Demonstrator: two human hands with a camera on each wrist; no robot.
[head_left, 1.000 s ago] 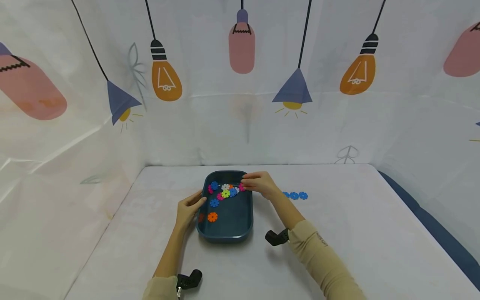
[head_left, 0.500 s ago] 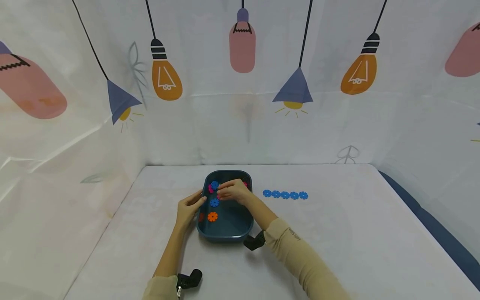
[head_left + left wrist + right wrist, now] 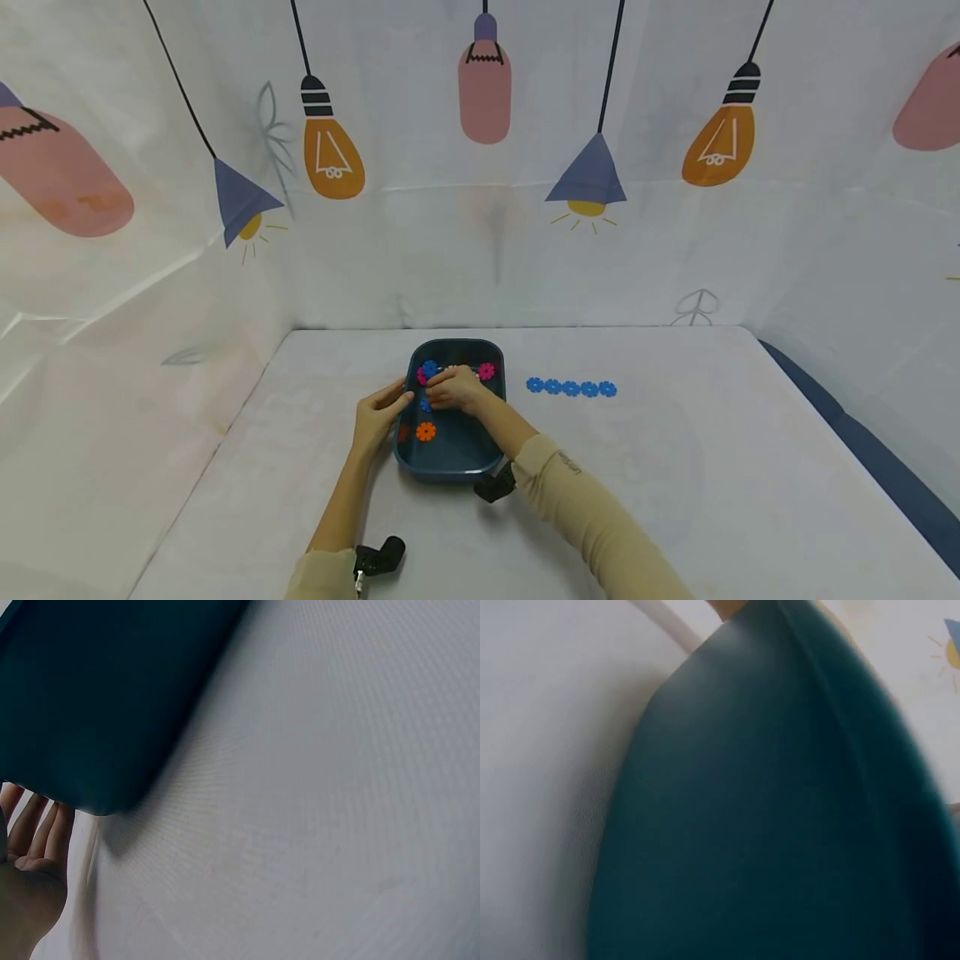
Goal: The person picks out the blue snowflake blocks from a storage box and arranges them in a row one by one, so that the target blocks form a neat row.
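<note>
My left hand point(image 3: 377, 421) grips the left rim of a dark teal tray point(image 3: 457, 454), thumb over the edge and fingers outside. In the left wrist view, the fingers of that hand reach under or behind the tray wall point(image 3: 97, 712). Inside the tray my right hand point(image 3: 461, 390) reaches down, its fingertips at a blue flower-shaped piece point(image 3: 425, 406) that they partly cover. Whether they pinch it is hidden. Around it lie another blue piece point(image 3: 429, 368), a pink one point(image 3: 486, 371) and an orange one point(image 3: 426, 431). The right wrist view shows only the tray's outer wall point(image 3: 742, 787).
A row of several blue flower-shaped pieces point(image 3: 572, 388) lies on the white table point(image 3: 675, 467), right of the tray. Behind the table hangs a white curtain point(image 3: 420, 250) printed with lamps. My right hand hides part of the tray's contents.
My right hand has moved left and down from the tray's right rim to the blue piece inside. The blue row, partly covered before, now shows fully. The left hand keeps its hold on the tray.
</note>
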